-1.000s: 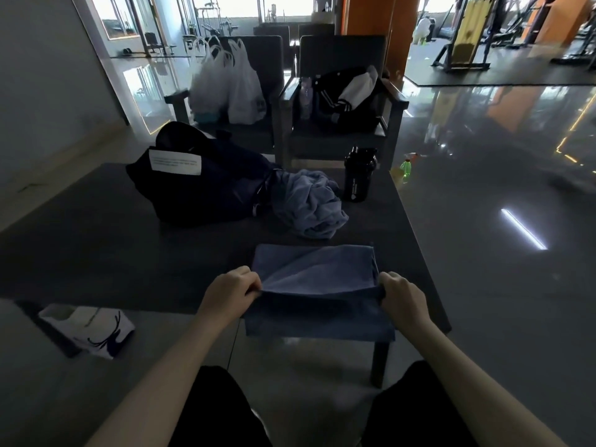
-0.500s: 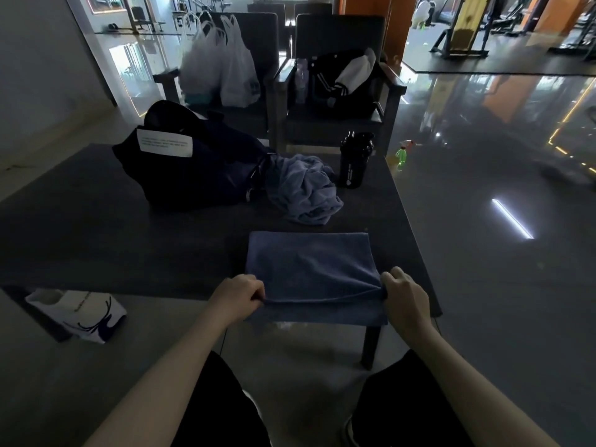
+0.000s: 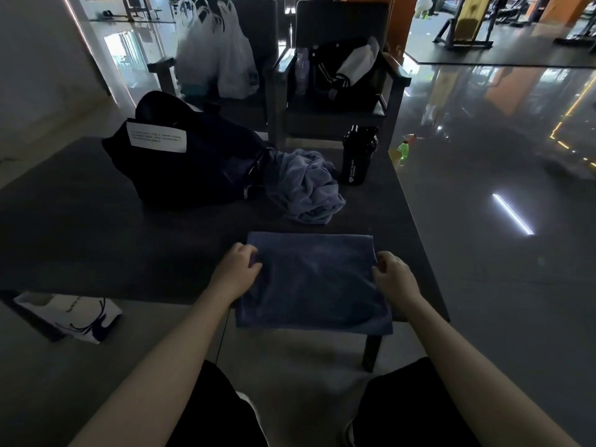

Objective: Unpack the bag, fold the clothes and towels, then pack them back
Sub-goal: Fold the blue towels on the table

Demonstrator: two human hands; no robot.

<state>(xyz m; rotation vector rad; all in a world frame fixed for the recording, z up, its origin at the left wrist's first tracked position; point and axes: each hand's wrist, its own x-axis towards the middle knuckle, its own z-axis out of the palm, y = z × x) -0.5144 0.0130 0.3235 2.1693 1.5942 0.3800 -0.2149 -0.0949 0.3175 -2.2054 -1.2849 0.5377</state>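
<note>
Head view: left hand (image 3: 237, 272) and right hand (image 3: 395, 274) pinch side edges of soft, rectangular folded towel (image 3: 312, 282). Towel overhangs flat dark table (image 3: 96, 237).

Illegibly small print on the white label (image 3: 157, 137) of the bag (image 3: 200, 175); chair backs (image 3: 342, 27) partly out of view.

Bag label (image 3: 157, 137), bottle print (image 3: 353, 174): both illegible
</note>
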